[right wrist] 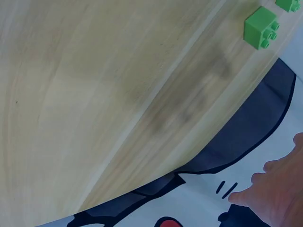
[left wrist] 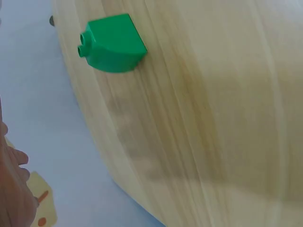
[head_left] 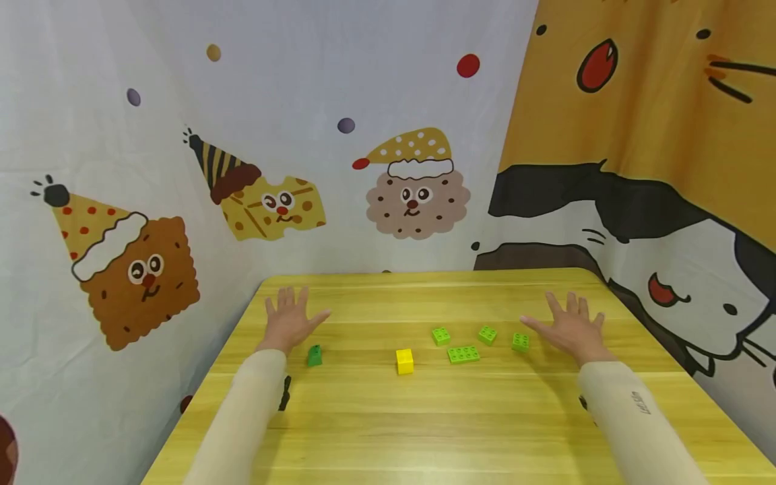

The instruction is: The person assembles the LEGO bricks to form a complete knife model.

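My left hand [head_left: 287,326] hovers over the table's left side with its fingers spread, holding nothing. Nearest to it is a dark green building block [head_left: 314,356], which in the left wrist view shows a curved side and small studs [left wrist: 83,45]. Over the right side, my right hand [head_left: 574,331] is spread as well, with nothing in it. A lime green block [head_left: 520,342] lies just left of its thumb. Two more small lime blocks, one [head_left: 441,336] and another [head_left: 488,335], lie near a longer lime block [head_left: 463,354]. A yellow block [head_left: 404,362] sits near the middle.
The wooden table [head_left: 388,431] has its far edge against a hanging printed cloth [head_left: 291,81] with cartoon figures. Another cloth part with a large cat print [head_left: 679,269] hangs along the right side. Dark straps [head_left: 285,393] show at the sleeves.
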`<state>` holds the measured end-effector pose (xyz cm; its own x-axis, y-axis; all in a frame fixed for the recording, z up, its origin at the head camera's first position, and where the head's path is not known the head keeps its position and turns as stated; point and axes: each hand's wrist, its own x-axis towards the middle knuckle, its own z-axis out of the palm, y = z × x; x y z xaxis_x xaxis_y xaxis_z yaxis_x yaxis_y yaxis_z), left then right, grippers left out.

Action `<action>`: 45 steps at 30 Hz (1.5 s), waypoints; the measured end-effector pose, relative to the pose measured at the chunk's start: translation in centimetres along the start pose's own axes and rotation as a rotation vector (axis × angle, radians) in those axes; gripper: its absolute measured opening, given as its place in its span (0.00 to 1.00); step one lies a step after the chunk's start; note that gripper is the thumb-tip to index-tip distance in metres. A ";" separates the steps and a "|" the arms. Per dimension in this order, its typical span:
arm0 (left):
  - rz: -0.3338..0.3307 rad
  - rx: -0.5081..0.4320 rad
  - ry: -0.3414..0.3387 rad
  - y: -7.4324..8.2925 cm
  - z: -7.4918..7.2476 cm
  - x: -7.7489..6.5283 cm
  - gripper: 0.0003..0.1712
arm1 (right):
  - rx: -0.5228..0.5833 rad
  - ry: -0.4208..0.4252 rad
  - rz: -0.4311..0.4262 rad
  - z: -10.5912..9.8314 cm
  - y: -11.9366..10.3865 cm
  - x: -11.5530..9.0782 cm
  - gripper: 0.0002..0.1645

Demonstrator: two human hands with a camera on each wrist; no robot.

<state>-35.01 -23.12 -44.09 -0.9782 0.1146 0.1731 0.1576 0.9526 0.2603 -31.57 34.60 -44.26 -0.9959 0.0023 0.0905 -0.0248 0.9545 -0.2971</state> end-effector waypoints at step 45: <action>0.109 -0.107 -0.057 7.5 1.3 1.7 0.55 | 0.111 0.006 -0.169 1.5 -7.3 1.4 0.58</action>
<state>-35.63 -15.39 -43.08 -0.9602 0.2340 0.1527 0.2736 0.8985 0.3433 -32.93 27.16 -43.42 -0.9762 -0.1528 0.1539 -0.2012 0.9027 -0.3803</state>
